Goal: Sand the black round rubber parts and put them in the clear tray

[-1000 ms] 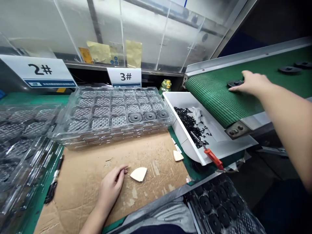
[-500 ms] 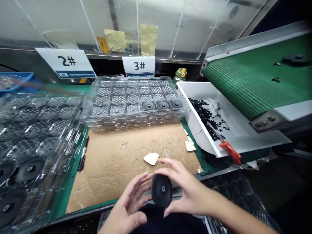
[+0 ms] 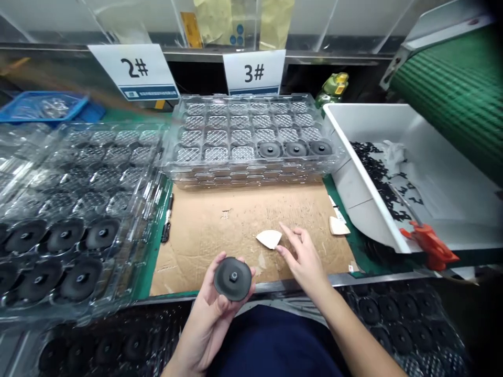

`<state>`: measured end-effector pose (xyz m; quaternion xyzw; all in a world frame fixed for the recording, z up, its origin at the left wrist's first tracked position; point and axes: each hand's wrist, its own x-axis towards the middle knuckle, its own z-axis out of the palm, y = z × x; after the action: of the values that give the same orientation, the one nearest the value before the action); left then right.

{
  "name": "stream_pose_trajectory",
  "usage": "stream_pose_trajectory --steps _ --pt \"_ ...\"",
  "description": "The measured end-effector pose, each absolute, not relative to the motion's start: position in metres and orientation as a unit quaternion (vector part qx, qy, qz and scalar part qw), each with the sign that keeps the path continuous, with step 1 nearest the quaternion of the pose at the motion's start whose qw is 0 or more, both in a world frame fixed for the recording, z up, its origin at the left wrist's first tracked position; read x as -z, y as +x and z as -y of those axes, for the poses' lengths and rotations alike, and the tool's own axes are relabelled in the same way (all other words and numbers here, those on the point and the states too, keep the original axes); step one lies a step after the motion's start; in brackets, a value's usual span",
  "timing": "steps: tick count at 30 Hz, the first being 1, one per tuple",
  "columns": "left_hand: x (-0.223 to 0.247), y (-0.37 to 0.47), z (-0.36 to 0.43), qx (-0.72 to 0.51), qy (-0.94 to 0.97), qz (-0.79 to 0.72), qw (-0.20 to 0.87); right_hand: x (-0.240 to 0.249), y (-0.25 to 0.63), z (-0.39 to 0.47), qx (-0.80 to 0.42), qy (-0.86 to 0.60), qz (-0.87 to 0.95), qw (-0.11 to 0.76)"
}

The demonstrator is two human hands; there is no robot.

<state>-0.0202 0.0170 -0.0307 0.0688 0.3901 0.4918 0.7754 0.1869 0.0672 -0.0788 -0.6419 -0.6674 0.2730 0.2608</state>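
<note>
A round black part [image 3: 232, 278] with a small raised centre rests in my left hand [image 3: 220, 309], its fingers and thumb around the rim. My right hand [image 3: 302, 256] has its fingers apart beside a white wedge-shaped piece [image 3: 269, 239] on the cardboard sheet [image 3: 212, 225]; a fingertip is at the piece's right corner, and whether it touches cannot be told. Behind the cardboard stands a stack of clear trays [image 3: 251, 170], with three black parts in the top tray's front row at the right.
Clear trays [image 3: 129, 225] with black parts stand at the left, beside a black pen [image 3: 167, 217]. At the right are a white bin [image 3: 365, 204] of small black pieces, an orange-handled tool [image 3: 432, 246], another white piece [image 3: 338, 226] and a green conveyor [image 3: 459, 89].
The black part has gone from between both hands into my left hand and now faces up. My right hand has let go of it and moved to the white piece. The view has shifted.
</note>
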Motion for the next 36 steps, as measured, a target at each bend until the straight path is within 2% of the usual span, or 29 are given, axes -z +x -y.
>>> stream_pose_trajectory --steps 4,8,12,17,22,27,31,34,36 --pt "0.035 -0.027 -0.023 -0.532 0.058 -0.386 0.751 0.102 0.173 -0.078 -0.261 -0.622 0.690 0.263" --pt "0.039 -0.031 -0.032 -0.552 0.048 -0.372 0.745 0.098 0.163 -0.081 -0.283 -0.563 0.734 0.253" --pt "0.040 -0.028 -0.043 -0.551 0.054 -0.370 0.746 0.060 0.157 -0.097 -0.312 -0.533 0.750 0.238" --pt "0.041 -0.017 -0.052 -0.535 0.066 -0.380 0.752 -0.011 0.127 -0.096 -0.285 -0.460 0.770 0.337" --pt "0.031 -0.015 -0.054 -0.537 0.090 -0.403 0.736 -0.037 0.112 -0.089 -0.368 -0.380 0.817 0.230" --pt "0.017 -0.021 -0.054 -0.527 0.124 -0.401 0.739 -0.033 0.111 -0.082 -0.284 -0.379 0.807 0.354" --pt "0.013 -0.020 -0.051 -0.524 0.127 -0.401 0.740 -0.035 0.114 -0.076 -0.335 -0.365 0.807 0.322" --pt "0.011 -0.014 -0.050 -0.510 0.133 -0.406 0.747 -0.038 0.112 -0.080 -0.264 -0.417 0.794 0.353" --pt "0.008 -0.014 -0.049 -0.509 0.142 -0.389 0.755 -0.040 0.115 -0.079 -0.253 -0.388 0.805 0.371"
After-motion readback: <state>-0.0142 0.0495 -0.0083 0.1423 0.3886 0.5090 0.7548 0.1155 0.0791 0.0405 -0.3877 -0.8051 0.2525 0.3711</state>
